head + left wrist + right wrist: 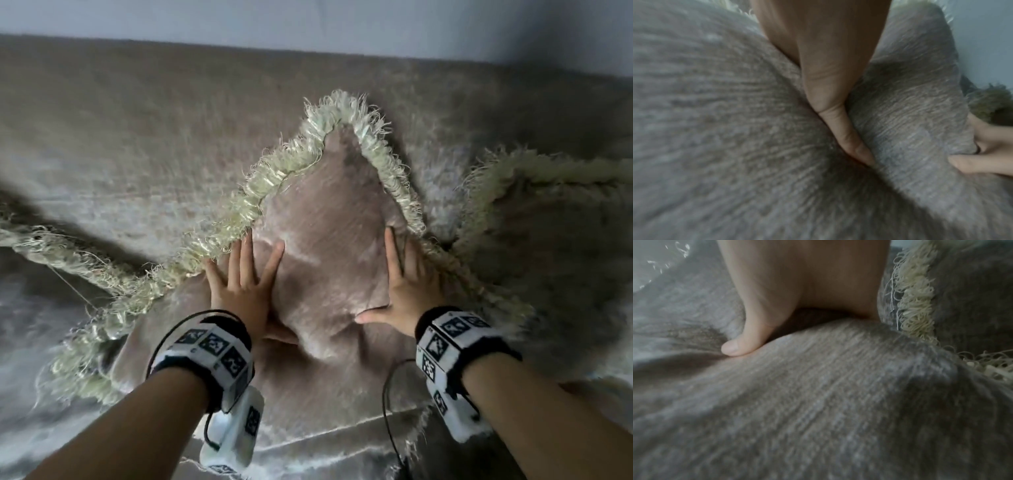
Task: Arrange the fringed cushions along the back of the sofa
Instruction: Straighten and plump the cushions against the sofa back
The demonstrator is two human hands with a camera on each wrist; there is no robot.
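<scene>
Against the sofa back (144,113) sits the middle cushion (329,240), corner up; my left hand (239,291) and right hand (404,291) press flat, fingers spread wide, plumping it so it stands, I guess; neighbours flank it.

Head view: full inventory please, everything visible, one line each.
middle cushion: one, taupe with pale cream fringe, stood on a corner against the sofa back, pressed by both hands
left cushion: one, same fringe, only its edge in view
right cushion: one, same colours, beside the middle one
sofa back: one, grey-brown, behind the cushions
wall: pale, above the sofa
wrist cameras: two, white with black markers
left hand: fingers spread flat on the middle cushion
right hand: flat on its right side
</scene>
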